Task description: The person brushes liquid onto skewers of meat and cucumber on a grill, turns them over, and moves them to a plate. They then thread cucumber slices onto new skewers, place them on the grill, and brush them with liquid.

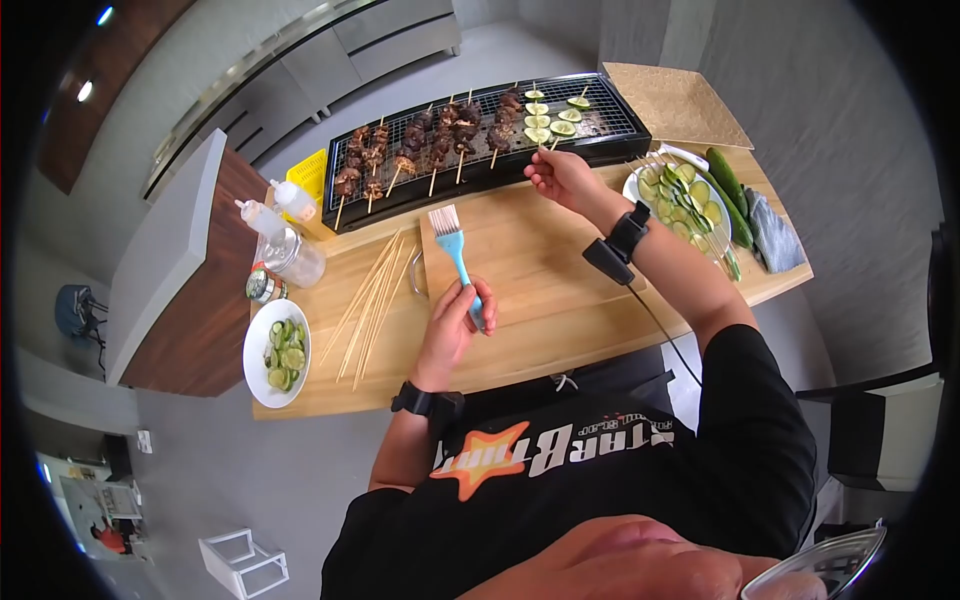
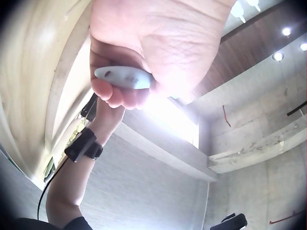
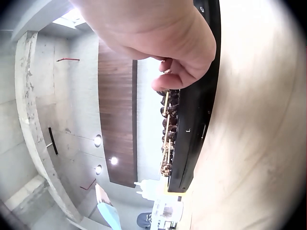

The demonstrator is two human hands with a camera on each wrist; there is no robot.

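Note:
My left hand [image 1: 457, 325] grips the light-blue handle of a basting brush [image 1: 451, 243], its pale bristles pointing up toward the grill. In the left wrist view, the handle's rounded end [image 2: 123, 77] shows between curled fingers. At the front edge of the black grill [image 1: 400, 207], my right hand [image 1: 570, 183] has its fingers curled and pinches the near end of a skewer of green cucumber slices [image 1: 537, 122]; the fingers mostly hide that end. More slices [image 1: 565, 128] lie beside it. Browned meat skewers [image 1: 440, 148] fill the grill further left.
Bare wooden skewers [image 1: 370, 305] lie near a cutting board [image 1: 500, 265]. A white bowl [image 1: 250, 350] of slices and squeeze bottles [image 1: 293, 200] stand left. To the right are a plate [image 1: 632, 190] of skewered slices, whole cucumbers [image 1: 727, 180] and a grey cloth [image 1: 773, 235].

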